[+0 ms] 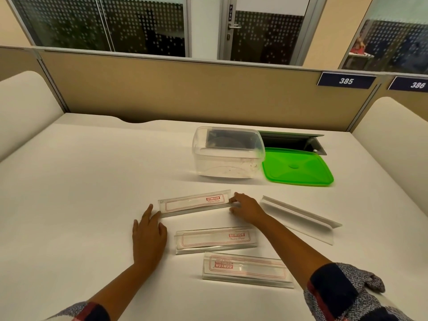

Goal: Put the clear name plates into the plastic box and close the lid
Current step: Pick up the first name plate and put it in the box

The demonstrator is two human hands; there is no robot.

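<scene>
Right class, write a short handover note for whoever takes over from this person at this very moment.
Left hand: open, flat on the table, fingertips at the left end of the farthest name plate.
Right hand: fingers at that plate's right end, not clearly gripping.
Three more plates lie on the table: middle plate, nearest plate, right plate.
Plastic box: open, no plates inside.
Green lid: lying beside the box, to its right.
Done: nothing packed.
Left: put all four plates in, close the lid.
</scene>
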